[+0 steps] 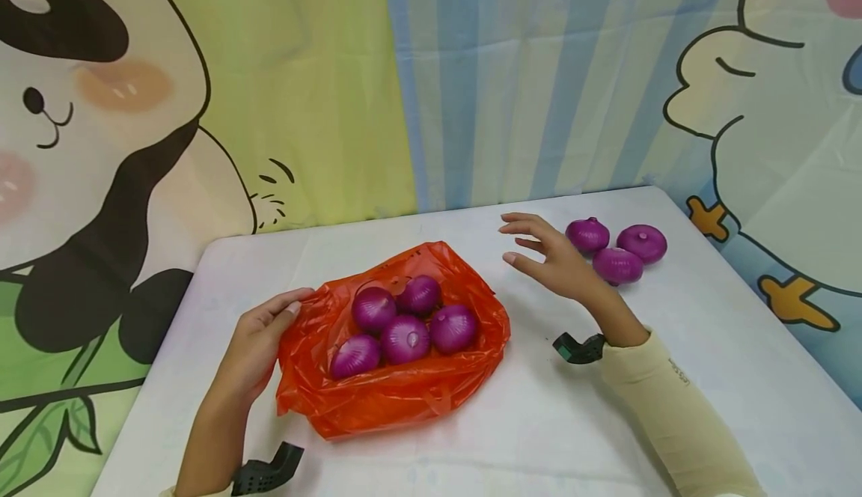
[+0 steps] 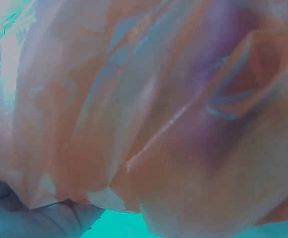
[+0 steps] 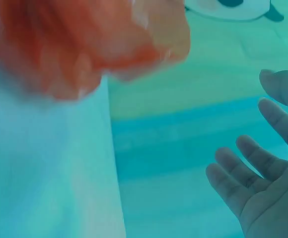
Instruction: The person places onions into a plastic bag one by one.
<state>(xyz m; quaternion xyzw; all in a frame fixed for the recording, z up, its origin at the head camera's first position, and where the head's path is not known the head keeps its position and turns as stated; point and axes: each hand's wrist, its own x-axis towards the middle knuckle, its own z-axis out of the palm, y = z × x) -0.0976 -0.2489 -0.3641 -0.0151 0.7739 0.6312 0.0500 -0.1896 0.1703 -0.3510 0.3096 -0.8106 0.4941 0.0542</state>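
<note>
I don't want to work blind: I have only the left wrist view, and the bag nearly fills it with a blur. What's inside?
Observer: Five purple onions sit in the red plastic bag, visible through its open top in the head view.
Operator: I can't see past the bag. Are there any outside it?
Observer: Yes, three loose onions lie grouped on the table, off to the right of the bag.
Operator: Is anything holding those?
Observer: No. The right hand shows between them and the bag in the head view, fingers apart, holding nothing.
</note>
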